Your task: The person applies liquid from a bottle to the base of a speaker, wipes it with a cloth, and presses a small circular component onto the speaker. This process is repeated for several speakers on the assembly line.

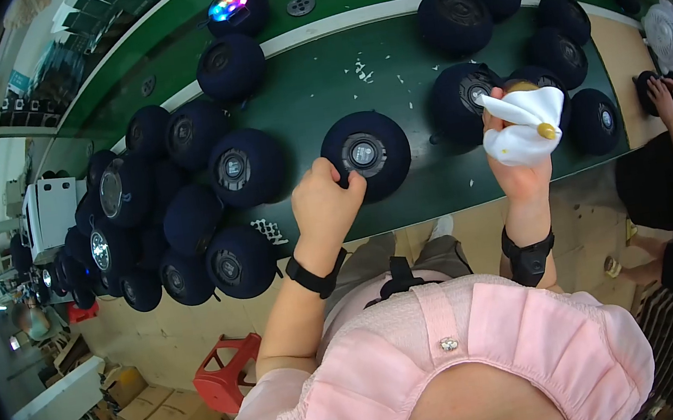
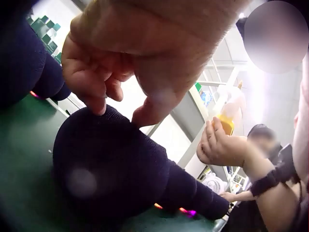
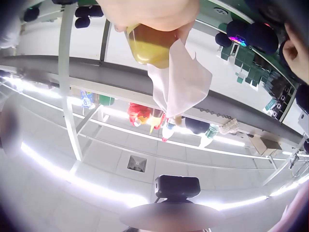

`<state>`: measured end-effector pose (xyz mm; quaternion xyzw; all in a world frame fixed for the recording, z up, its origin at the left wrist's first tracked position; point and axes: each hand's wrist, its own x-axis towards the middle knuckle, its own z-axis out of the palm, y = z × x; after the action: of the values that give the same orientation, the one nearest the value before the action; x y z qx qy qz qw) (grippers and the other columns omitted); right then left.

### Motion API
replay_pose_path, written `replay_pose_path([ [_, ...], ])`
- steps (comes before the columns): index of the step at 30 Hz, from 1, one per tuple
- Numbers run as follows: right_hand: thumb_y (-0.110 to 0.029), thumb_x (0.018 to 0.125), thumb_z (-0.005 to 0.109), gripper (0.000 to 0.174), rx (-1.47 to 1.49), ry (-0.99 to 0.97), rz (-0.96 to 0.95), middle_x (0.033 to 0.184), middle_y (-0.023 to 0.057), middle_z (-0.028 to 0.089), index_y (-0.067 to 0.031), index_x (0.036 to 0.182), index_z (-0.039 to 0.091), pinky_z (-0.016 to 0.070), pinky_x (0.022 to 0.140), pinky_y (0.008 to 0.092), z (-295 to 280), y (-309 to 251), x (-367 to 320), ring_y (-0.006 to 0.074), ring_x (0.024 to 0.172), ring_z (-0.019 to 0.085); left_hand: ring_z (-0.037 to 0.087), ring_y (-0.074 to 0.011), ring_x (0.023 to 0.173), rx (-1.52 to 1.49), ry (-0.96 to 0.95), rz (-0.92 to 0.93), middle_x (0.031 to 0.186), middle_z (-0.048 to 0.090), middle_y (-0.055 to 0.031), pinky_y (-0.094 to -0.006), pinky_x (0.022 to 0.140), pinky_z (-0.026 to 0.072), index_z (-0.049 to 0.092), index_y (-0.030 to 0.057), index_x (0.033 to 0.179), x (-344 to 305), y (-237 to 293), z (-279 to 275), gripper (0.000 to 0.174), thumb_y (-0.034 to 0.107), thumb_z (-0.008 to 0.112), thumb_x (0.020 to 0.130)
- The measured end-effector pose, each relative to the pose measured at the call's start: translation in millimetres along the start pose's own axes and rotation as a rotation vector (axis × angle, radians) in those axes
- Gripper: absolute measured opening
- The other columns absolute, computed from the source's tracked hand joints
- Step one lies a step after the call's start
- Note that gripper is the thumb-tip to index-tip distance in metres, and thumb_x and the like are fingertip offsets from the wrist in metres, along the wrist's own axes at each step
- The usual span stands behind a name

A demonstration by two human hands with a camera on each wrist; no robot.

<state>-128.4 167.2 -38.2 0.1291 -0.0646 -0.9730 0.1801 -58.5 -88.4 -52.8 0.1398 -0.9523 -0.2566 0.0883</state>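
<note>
A dark blue, fabric-covered ball (image 1: 390, 165) with a round grey panel on top rests on the green table (image 1: 318, 68). My left hand (image 1: 326, 211) pinches its near left edge; in the left wrist view that hand (image 2: 140, 53) has thumb and fingertips against the dark fabric (image 2: 106, 164). To the right, my right hand (image 1: 524, 181) grips a bottle of yellow liquid and a white cloth (image 1: 527, 142), beside another dark ball (image 1: 454, 101). From the right wrist, the hand (image 3: 154, 12) is seen curled round the yellow bottle (image 3: 149, 48), the white cloth (image 3: 183, 82) hanging beside it.
Several more dark balls (image 1: 242, 167) crowd the table's left end, and others (image 1: 594, 121) stand at the right. One at the back shows coloured lights (image 1: 228, 3). A red stool (image 1: 226, 373) is on the floor at left. Another person's hands (image 1: 666, 98) are at far right.
</note>
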Motion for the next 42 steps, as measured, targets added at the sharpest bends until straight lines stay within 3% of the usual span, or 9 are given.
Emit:
replay_pose_path([
  [4,-0.042,0.084,0.055,0.048,0.174,0.051,0.062,0.114,0.0201,0.052,-0.0033,0.112,0.052,0.0485,0.084,0.0405,2,-4,-7,0.0309,0.100,0.055,0.056,-0.0331,0.054,0.099,-0.054,-0.022,0.056,0.054,-0.0156,-0.0388,0.054,0.0458,0.048,0.0016,0.067,9,9,-3,0.017,0.015,0.059,0.064],
  [6,-0.043,0.084,0.056,0.049,0.146,0.090,0.014,0.114,0.0200,0.052,-0.0009,0.110,0.052,0.0482,0.085,0.0403,1,-2,-13,0.0302,0.101,0.054,0.058,-0.0342,0.059,0.115,-0.116,-0.031,0.060,0.056,-0.0178,-0.0401,0.057,0.0472,0.049,0.0007,0.073,19,15,-11,0.018,0.013,0.058,0.064],
  [8,-0.049,0.082,0.056,0.057,0.007,-0.102,0.154,0.111,0.0160,0.054,-0.0003,0.110,0.052,0.0456,0.090,0.0413,1,7,-17,0.0287,0.107,0.051,0.060,-0.0354,0.064,0.125,-0.179,-0.046,0.065,0.058,-0.0201,-0.0414,0.060,0.0485,0.049,-0.0003,0.078,23,16,-14,0.020,0.010,0.057,0.064],
  [11,-0.053,0.081,0.054,0.061,-0.059,-0.006,0.047,0.111,0.0155,0.054,-0.0034,0.115,0.048,0.0439,0.092,0.0441,-5,10,-17,0.0290,0.109,0.050,0.061,-0.0368,0.067,0.111,-0.238,-0.081,0.064,0.059,-0.0210,-0.0421,0.063,0.0484,0.048,-0.0018,0.085,25,16,-16,0.026,0.009,0.057,0.064],
  [17,-0.049,0.088,0.045,0.054,-0.598,0.056,-0.384,0.116,0.0133,0.052,-0.0038,0.119,0.045,0.0404,0.095,0.0420,-47,17,-5,0.0280,0.112,0.049,0.055,-0.0240,0.051,-0.174,-0.267,-0.248,0.053,0.050,-0.0104,-0.0333,0.055,0.0462,0.042,0.0011,0.080,20,-7,-6,0.021,0.002,0.055,0.064],
  [19,-0.040,0.092,0.045,0.045,-0.742,0.126,-0.577,0.115,0.0095,0.053,-0.0055,0.120,0.044,0.0396,0.096,0.0410,-51,29,-1,0.0241,0.110,0.050,0.049,-0.0123,0.048,-0.635,-0.285,-0.442,0.051,0.044,-0.0036,-0.0275,0.049,0.0415,0.037,0.0037,0.079,15,-7,-7,0.023,-0.003,0.053,0.065],
  [23,-0.021,0.084,0.063,0.042,-0.806,0.012,-0.613,0.107,0.0054,0.054,-0.0049,0.118,0.044,0.0423,0.089,0.0322,-42,52,5,0.0162,0.099,0.052,0.044,-0.0073,0.048,-0.690,-0.233,-0.451,0.052,0.043,-0.0011,-0.0247,0.046,0.0363,0.034,0.0047,0.080,9,-11,2,0.025,-0.005,0.051,0.066],
  [30,-0.018,0.076,0.072,0.060,-1.019,-0.101,-0.686,0.108,0.0076,0.052,-0.0014,0.121,0.037,0.0406,0.090,0.0305,-46,70,19,0.0166,0.100,0.052,0.036,-0.0095,0.046,-0.641,-0.125,-0.305,0.052,0.039,-0.0003,-0.0265,0.045,0.0314,0.035,0.0044,0.080,7,-25,17,0.023,-0.001,0.052,0.065],
  [42,-0.027,0.071,0.076,0.080,-1.324,-0.391,-0.769,0.113,0.0168,0.049,-0.0070,0.127,0.023,0.0413,0.092,0.0458,-41,85,3,0.0332,0.105,0.052,0.039,-0.0095,0.047,-0.589,-0.096,-0.241,0.054,0.042,-0.0011,-0.0255,0.046,0.0334,0.036,0.0039,0.080,8,-21,15,0.022,-0.001,0.053,0.066],
])
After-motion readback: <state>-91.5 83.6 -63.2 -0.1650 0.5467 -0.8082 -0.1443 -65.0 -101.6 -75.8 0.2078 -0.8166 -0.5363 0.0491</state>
